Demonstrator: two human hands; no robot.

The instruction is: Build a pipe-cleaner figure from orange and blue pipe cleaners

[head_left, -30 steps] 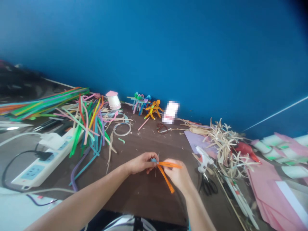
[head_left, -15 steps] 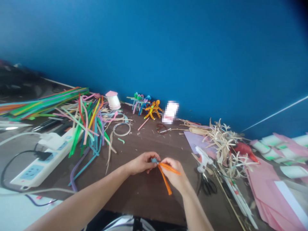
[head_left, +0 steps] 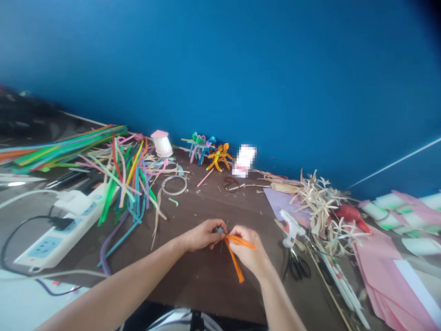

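Both hands closed at centre: left hand (head_left: 202, 235) pinches small blue piece (head_left: 218, 229), right hand (head_left: 250, 252) grips orange strips (head_left: 235, 263), ends running right and near.

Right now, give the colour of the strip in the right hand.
Bright orange flat strip, best in head view.

The strips (head_left: 235, 263) are vivid orange, with a small blue piece (head_left: 218, 229) just beside them — all against a dark brown surface (head_left: 196, 287) flecked pale. Behind rises a deep blue wall (head_left: 220, 69) — pink paper sheets (head_left: 386, 276) lie rightward.
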